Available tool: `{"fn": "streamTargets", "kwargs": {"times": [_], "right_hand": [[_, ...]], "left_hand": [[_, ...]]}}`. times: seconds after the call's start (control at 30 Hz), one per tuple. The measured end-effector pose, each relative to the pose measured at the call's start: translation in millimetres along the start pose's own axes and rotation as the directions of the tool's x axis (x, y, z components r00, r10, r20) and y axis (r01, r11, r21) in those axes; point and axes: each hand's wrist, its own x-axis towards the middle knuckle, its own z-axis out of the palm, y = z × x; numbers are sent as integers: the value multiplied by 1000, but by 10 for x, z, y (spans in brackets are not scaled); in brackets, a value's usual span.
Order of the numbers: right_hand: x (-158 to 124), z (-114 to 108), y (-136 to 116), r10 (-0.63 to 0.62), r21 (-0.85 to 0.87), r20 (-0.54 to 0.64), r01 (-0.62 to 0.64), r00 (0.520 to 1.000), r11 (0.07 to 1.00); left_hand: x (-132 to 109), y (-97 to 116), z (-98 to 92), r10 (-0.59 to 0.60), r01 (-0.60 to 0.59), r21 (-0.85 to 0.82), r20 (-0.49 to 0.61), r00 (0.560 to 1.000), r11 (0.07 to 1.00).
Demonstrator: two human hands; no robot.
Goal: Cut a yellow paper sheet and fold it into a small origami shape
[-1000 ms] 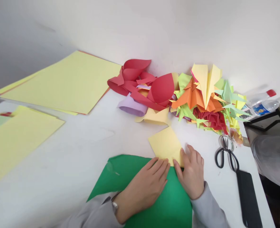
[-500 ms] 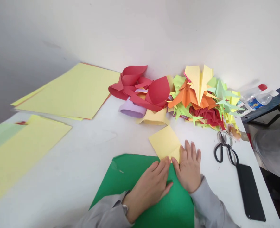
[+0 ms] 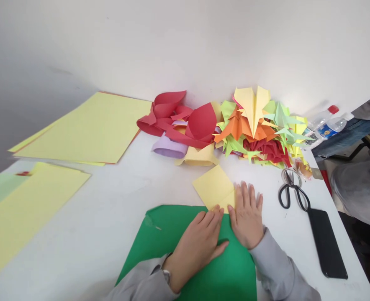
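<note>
A small folded yellow paper (image 3: 214,187) lies on the white table (image 3: 125,188), its near corner overlapping a large green sheet (image 3: 222,271). My left hand (image 3: 197,244) lies flat on the green sheet, fingers stretched out, fingertips touching the yellow paper's near edge. My right hand (image 3: 247,215) presses flat with spread fingers on the right corner of the yellow paper. Neither hand grips anything.
A heap of folded paper shapes (image 3: 254,125) and curled red paper (image 3: 178,117) lies at the back. Large yellow sheets (image 3: 84,129) lie to the left. Scissors (image 3: 290,192), a black phone (image 3: 326,242) and plastic bottles (image 3: 326,123) are on the right, beside another person's grey sleeve (image 3: 357,192).
My right hand has slid a little up and left along the yellow paper's edge; my left hand stays flat beside it. The view has shifted slightly.
</note>
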Motion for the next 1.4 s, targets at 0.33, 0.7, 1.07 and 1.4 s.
{"fn": "streamTargets", "kwargs": {"times": [0.33,0.7,1.07,1.4], "right_hand": [[-124,-8,181,80,-144,40,-73,996,987],[-234,-46,327,196,-193,65,-180,978,965],[-225,-113,483,-76,30,-62,78,995,997],[31,-166,239,-615,-12,-251,633,747,774]], "left_hand": [[4,-4,-15,-4,4,5,10,1000,1000],[12,-34,-24,17,-17,-29,3,1000,999],[149,-121,-116,118,-118,7,32,993,993],[267,-216,-22,229,-226,43,-90,969,973]]}}
